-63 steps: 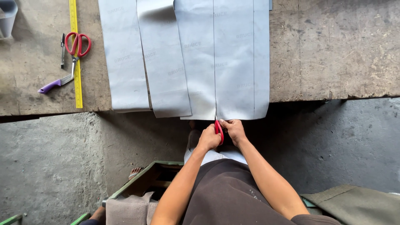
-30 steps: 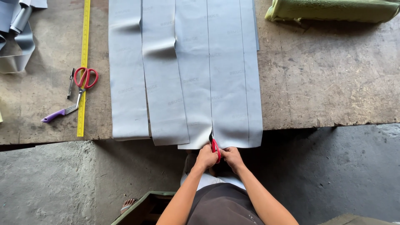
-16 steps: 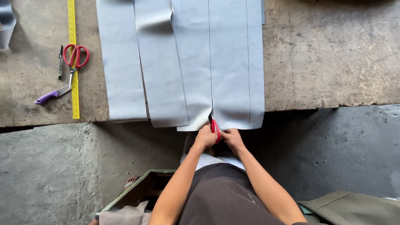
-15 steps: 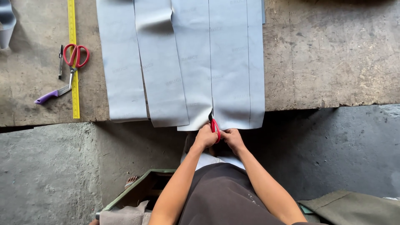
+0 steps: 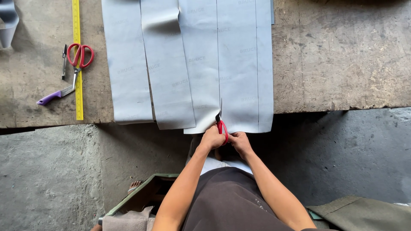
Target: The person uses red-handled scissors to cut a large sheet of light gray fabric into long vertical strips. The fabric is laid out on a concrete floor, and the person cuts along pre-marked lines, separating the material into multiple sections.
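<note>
Both hands met at the near edge of the table point(image 5: 342, 64), where a wide sheet of pale grey material point(image 5: 239, 64) hung just over the lip. Left hand point(image 5: 212, 139) was closed around the red handles of a pair of scissors point(image 5: 221, 122), whose dark blades pointed up into the sheet along a thin drawn line. Right hand point(image 5: 240, 143) lay just beside the scissors, fingers curled shut; whether it pinched the sheet's lower edge could not be told from above.

Left of the sheet being cut, three narrower grey strips point(image 5: 165, 68) lay side by side and partly overlapping, their ends reaching the same table edge. Farther left of the strips, a yellow measuring tape point(image 5: 77, 60) ran straight up the worn table. A second pair of red-handled scissors point(image 5: 79, 57) rested across the tape, a small dark pen-like tool point(image 5: 64, 62) just left of them, and a purple-handled knife point(image 5: 53, 96) lay angled below, its blade touching the tape. A curl of grey offcut point(image 5: 8, 21) sat at the table's far left corner.

Below the table edge, the person's dark garment point(image 5: 229, 205) filled the foreground, with a green crate point(image 5: 145, 196) holding tan cloth to its left and a folded olive fabric point(image 5: 364, 214) on the concrete floor to its right
</note>
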